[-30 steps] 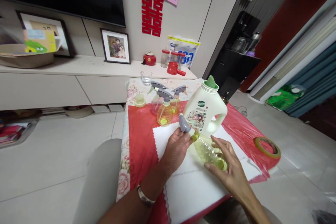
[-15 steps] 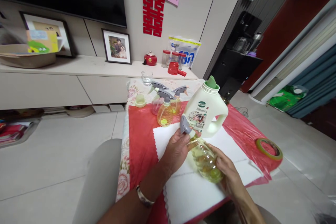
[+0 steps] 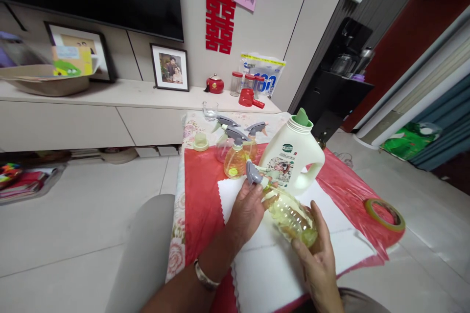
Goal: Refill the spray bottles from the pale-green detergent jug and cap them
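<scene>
Bench (image 3: 176, 254): floral cloth, with a red cover (image 3: 201, 190) over most of it. White sheet (image 3: 264, 279) flat on the red. White jug (image 3: 290, 156) upright at the sheet's far part, green spout in its mouth. Yellow spray bottle (image 3: 290, 215), clear, held tilted over the sheet just in front of the jug, gray head to upper left, base to lower right. Three more spray bottles (image 3: 235, 162) upright in a cluster left of the jug. Left hand (image 3: 247, 208): grip closed round the bottle's neck, just under the head. Right hand (image 3: 319, 252): grip on the base, thumb and fingers on opposite sides. Tape roll (image 3: 395, 226) flat near the right edge. Glass cup (image 3: 210, 111) at far left, pale cap (image 3: 200, 142) nearer.
</scene>
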Available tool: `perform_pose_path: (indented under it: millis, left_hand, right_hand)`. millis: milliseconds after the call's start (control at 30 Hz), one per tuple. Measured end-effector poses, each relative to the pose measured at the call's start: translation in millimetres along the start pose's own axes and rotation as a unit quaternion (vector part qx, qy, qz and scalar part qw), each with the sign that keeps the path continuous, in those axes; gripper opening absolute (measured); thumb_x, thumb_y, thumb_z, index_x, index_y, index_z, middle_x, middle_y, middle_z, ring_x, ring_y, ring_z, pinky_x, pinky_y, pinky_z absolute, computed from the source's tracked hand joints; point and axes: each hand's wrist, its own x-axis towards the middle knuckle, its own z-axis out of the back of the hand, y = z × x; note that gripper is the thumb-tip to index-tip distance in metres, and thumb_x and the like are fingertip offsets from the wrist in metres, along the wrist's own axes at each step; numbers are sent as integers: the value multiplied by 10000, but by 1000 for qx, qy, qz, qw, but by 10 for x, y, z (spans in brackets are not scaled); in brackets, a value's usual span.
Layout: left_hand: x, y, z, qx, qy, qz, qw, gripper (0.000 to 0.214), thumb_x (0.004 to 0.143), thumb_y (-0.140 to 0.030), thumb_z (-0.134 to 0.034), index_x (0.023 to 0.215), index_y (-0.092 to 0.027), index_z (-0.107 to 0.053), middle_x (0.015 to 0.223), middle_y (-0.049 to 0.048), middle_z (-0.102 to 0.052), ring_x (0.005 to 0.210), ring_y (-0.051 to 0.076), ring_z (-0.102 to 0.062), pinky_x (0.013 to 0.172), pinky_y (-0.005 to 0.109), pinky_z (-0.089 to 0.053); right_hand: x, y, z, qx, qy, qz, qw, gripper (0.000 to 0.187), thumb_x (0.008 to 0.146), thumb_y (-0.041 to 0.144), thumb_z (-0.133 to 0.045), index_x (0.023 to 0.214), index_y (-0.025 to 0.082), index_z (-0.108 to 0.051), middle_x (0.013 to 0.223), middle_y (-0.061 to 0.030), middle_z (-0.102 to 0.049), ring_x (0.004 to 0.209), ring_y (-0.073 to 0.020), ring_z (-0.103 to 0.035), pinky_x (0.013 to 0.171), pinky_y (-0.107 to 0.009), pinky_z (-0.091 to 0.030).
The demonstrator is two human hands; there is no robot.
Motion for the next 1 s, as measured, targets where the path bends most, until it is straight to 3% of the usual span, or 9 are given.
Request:
perform_pose_path:
  millis: [67,167,300,467,600,700,800,900,1000]
  left_hand:
    - [-5,-10,-7,6,0,4,1000,275,849,-274,-751,1090,-260,-619,1129,13,-651,1129,217,-630,1055,455,-453]
    - [-10,-17,-11,12,9,-5,1000,241,853,-252,-744,1059,-239,-619,1111,20,-658,1117,205,-632,1013,407,-474]
    - [3,-13,-2,11,6,-17,1000,252,845,-254,-749,1056,-233,-612,1100,19,-668,1080,200,-658,1006,390,-477]
    - [14,-17,-39,16,3,-20,1000,269,807,-282,-775,1017,-213,-623,1005,25,-693,1065,224,-672,1046,429,-459]
    - [6,-9,-89,26,-14,-33,999,333,753,-283,-813,1025,-200,-638,1089,47,-701,1120,231,-654,1092,425,-428]
    - [2,15,-104,33,-33,-43,998,321,761,-303,-811,1006,-177,-647,1035,55,-716,1080,231,-675,1095,428,-428]
    - [5,34,-88,41,-36,-47,997,318,761,-322,-824,981,-167,-656,936,43,-726,1042,230,-692,1105,442,-425]
    - [14,31,-45,49,-23,-39,998,305,744,-319,-842,949,-161,-680,886,37,-729,1049,240,-695,1124,460,-416]
    - [24,9,-5,55,4,-32,998,291,749,-328,-836,933,-146,-703,911,63,-736,1085,273,-688,1128,496,-411]
  right_hand:
    - [39,-50,37,8,4,-17,1000,867,884,574,-637,1583,306,-200,1501,-122,-396,1303,-281,-497,975,-423,-518]
    - [75,-44,77,45,33,-100,993,874,887,730,-515,1582,313,-188,1420,-140,-479,956,-239,-649,739,-381,-558]
    - [14,95,30,102,78,-164,978,850,814,631,-687,1521,371,-293,1436,-90,-456,825,-156,-600,703,-319,-521]
    - [-81,138,-53,41,51,-100,993,783,789,516,-748,1435,281,-373,1138,-69,-577,765,-150,-539,676,-289,-469]
    - [-120,87,-84,29,30,-86,995,707,821,555,-695,1387,253,-397,1220,-89,-563,914,-197,-572,689,-285,-476]
    - [-137,79,-97,-55,7,-59,997,757,809,568,-706,1411,236,-390,1367,-95,-507,1162,-241,-538,897,-317,-485]
    - [-148,67,-88,-140,3,-4,990,802,804,570,-708,1437,201,-381,1430,-107,-464,1287,-258,-477,1085,-346,-394]
    - [-157,56,-57,-207,8,36,978,805,823,563,-681,1451,178,-357,1422,-125,-468,1307,-271,-465,1101,-365,-384]
    - [-165,73,-9,-187,6,29,982,801,800,566,-702,1425,170,-395,1419,-132,-475,1300,-287,-472,1061,-363,-432]
